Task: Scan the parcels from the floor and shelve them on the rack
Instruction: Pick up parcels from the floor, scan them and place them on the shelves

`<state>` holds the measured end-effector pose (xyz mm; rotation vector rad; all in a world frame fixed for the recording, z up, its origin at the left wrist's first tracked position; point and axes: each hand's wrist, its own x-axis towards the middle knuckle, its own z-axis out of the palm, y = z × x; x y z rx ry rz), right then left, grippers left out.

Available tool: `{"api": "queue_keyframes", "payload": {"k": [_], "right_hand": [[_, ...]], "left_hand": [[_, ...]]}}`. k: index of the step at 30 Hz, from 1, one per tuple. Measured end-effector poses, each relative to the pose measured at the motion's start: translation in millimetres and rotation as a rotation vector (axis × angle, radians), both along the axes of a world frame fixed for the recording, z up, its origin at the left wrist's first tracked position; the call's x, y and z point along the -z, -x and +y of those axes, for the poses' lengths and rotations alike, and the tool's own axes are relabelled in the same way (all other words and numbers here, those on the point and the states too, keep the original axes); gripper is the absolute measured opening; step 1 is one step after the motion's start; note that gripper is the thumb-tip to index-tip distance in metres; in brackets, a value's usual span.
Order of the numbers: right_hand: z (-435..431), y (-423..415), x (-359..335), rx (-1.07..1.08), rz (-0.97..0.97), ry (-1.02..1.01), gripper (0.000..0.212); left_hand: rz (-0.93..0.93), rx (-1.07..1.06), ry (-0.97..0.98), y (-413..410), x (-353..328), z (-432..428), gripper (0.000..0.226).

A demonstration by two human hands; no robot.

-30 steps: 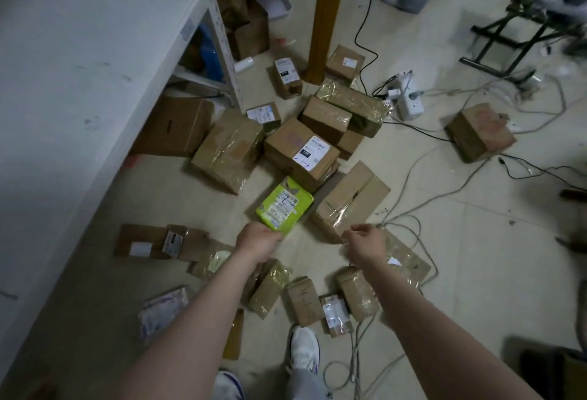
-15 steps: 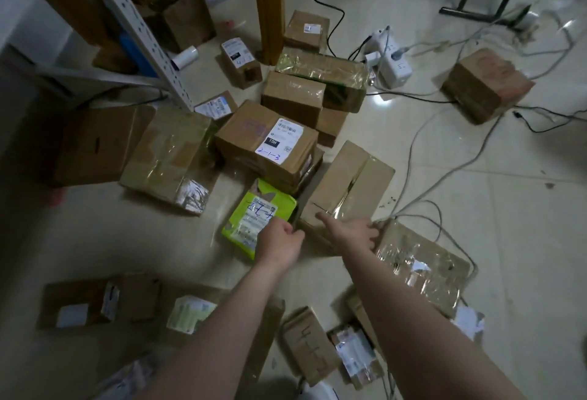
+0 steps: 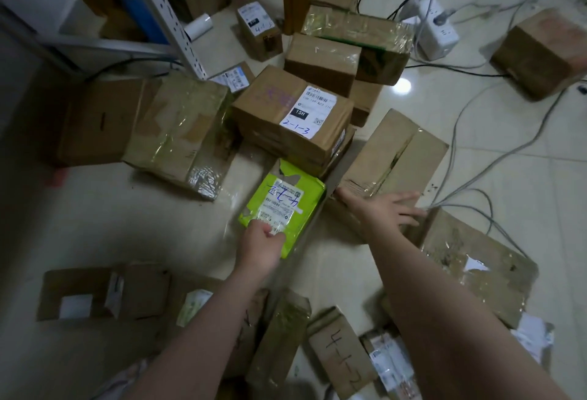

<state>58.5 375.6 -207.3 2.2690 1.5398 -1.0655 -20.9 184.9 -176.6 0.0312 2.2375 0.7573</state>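
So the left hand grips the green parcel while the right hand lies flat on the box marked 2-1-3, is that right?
Not quite. The head view shows the right hand flat on the plain taped box right of the green parcel, not on the 2-1-3 box, which sits untouched behind it. The left hand does grip the green parcel.
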Motion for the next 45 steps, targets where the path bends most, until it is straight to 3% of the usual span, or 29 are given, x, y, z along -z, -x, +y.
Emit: {"api": "queue_keyframes", "payload": {"k": [4, 12, 17, 21, 24, 28, 31, 36, 42, 45], "right_hand": [[0.2, -6.4, 2.1, 0.016, 0.025, -0.036, 0.153], [-4.3, -53.9, -1.0, 0.168, 0.219, -0.122, 0.116], [-21.8, -84.2, -24.5, 0.33, 0.399, -0.139, 0.076], [-39.3, -102.7, -75.1, 0.438, 0.551, -0.1, 0.077], [-49.5, -112.9, -129.7, 0.488, 0.657, -0.073, 0.061], [-70.4, -118.6, -219.4, 0.487, 0.765, -0.044, 0.059], [-89.4, -124.2, -291.5, 0.447, 0.838, -0.137, 0.065], [-139.4, -133.8, -424.9, 0.473, 0.814, -0.245, 0.088], [-211.5, -179.9, -557.1, 0.434, 0.75, -0.358, 0.088], [-253.5, -203.6, -600.8, 0.33, 0.704, -0.406, 0.092]], "left_hand": [[-0.019, -0.014, -0.027, 0.2, -8.7, 1.0, 0.018], [-0.04, -0.002, -0.037, -8.2, -18.6, 9.1, 0.017], [-0.071, 0.004, -0.033, -20.1, -31.4, 12.3, 0.021], [-0.112, 0.0, -0.047, -33.8, -62.1, 12.7, 0.018], [-0.165, -0.038, -0.11, -38.4, -111.7, 22.7, 0.041], [-0.258, -0.226, -0.179, -51.8, -216.4, 39.7, 0.085], [-0.11, -0.139, -0.258, -79.7, -312.2, 37.8, 0.097], [0.165, 0.062, -0.249, -111.2, -435.0, 10.8, 0.093], [0.227, 0.066, -0.448, -162.4, -559.2, -57.1, 0.039], [0.241, 0.078, -0.452, -191.1, -605.1, -95.5, 0.042]]}}
